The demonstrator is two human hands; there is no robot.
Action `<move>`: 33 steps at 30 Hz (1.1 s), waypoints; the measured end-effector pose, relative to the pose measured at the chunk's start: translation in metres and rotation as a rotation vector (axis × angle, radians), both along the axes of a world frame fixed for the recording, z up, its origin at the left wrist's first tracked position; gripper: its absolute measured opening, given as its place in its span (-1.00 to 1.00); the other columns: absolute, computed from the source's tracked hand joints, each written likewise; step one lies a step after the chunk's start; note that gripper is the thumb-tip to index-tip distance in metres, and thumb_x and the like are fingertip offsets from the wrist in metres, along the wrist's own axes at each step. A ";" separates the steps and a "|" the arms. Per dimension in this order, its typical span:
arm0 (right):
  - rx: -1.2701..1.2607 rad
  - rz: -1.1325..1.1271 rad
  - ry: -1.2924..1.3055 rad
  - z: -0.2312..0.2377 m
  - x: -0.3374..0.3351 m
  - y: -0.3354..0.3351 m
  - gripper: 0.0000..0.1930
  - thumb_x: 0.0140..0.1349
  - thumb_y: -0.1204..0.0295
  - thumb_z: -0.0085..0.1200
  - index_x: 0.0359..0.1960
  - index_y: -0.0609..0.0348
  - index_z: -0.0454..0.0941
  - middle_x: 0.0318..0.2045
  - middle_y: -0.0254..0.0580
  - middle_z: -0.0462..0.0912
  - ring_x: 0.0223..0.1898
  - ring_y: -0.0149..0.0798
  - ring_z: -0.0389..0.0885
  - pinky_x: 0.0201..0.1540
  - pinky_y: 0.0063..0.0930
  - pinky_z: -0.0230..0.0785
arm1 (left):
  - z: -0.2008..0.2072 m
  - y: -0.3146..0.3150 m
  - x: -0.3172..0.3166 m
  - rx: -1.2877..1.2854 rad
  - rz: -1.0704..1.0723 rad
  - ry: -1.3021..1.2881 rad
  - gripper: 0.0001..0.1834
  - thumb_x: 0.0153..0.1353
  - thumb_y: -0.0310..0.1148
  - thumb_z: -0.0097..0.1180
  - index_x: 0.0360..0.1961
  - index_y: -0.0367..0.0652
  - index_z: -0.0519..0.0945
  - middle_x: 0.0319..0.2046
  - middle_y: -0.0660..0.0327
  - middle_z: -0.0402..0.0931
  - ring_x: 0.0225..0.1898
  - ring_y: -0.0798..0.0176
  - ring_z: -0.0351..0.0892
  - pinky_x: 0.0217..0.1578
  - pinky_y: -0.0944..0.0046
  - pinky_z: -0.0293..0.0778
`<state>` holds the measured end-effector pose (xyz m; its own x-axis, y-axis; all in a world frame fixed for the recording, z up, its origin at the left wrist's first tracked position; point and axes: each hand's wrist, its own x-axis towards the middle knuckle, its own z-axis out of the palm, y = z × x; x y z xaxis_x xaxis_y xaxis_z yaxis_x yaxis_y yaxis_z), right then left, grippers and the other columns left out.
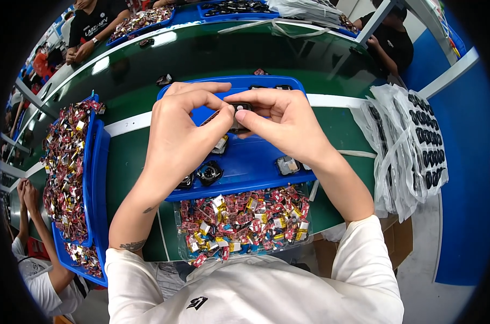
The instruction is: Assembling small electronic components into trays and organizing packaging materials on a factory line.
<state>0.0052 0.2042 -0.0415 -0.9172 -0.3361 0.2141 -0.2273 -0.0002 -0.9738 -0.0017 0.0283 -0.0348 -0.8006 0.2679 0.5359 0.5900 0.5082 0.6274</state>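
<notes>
**Small dark device (237, 123) pinched between two hands over a blue tray (250, 162)**

The small dark device is held up over the rear half of the blue tray, in front of the person's chest. The left hand (183, 116) grips its left side between thumb and forefinger. The right hand (285, 116) grasps the other side, its thumb laid on the face. A reddish strip (210, 117) shows beside the left thumb; whether that hand grips it too, I cannot tell.

In the blue tray, a round black part (209, 173) lies at the front left, a squarish part (287, 166) lies near the right end, and a white-and-yellow piece (220, 144) sits just below the hands. A heap of small parts (245, 221), mostly red, white and yellow, lies between the blue tray and the person.

To the left on the green desk (129, 162), a blue bin (98, 178) stands beside a long pile of similar parts (67, 162). To the right are whitish plastic sheets (396, 151) with rows of black oval pieces (428, 135). Across the desk, a person in a black shirt (102, 21) rests both forearms near the edge.
</notes>
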 end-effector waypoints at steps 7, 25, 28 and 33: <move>-0.025 -0.065 0.074 -0.002 0.001 0.000 -0.75 0.20 0.51 0.02 -0.10 0.36 0.52 -0.28 -0.11 0.62 -0.28 -0.39 0.61 -0.22 -0.52 0.54 | 0.001 0.007 0.003 0.018 0.014 0.167 -0.91 -0.11 -0.48 0.22 -0.52 -0.24 0.64 -0.28 0.12 0.62 -0.21 0.13 0.51 -0.17 0.21 0.42; -0.263 -0.039 -0.049 0.005 -0.007 0.012 -0.78 0.16 0.53 0.07 -0.16 0.32 0.57 -0.32 -0.16 0.63 -0.30 -0.42 0.60 -0.26 -0.56 0.52 | 0.015 0.000 0.009 0.105 0.006 0.235 -0.89 -0.13 -0.47 0.30 -0.56 -0.24 0.61 -0.50 0.17 0.57 -0.44 0.25 0.52 -0.39 0.31 0.37; -0.213 -0.050 0.019 0.003 -0.007 0.013 -0.79 0.13 0.54 0.09 -0.19 0.33 0.57 -0.32 -0.17 0.63 -0.30 -0.44 0.60 -0.21 -0.59 0.48 | 0.019 0.000 0.013 0.065 -0.015 0.143 -0.91 -0.06 -0.49 0.27 -0.53 -0.28 0.60 -0.58 0.25 0.50 -0.48 0.42 0.39 -0.44 0.47 0.26; -0.241 -0.098 0.009 0.006 -0.002 0.009 -0.82 0.11 0.57 0.11 -0.24 0.33 0.57 -0.39 -0.22 0.63 -0.32 -0.47 0.59 -0.22 -0.65 0.43 | 0.021 -0.001 0.017 0.150 -0.129 -0.171 -0.90 0.00 -0.47 0.25 -0.51 -0.30 0.60 -0.54 0.28 0.55 -0.49 0.49 0.41 -0.44 0.49 0.30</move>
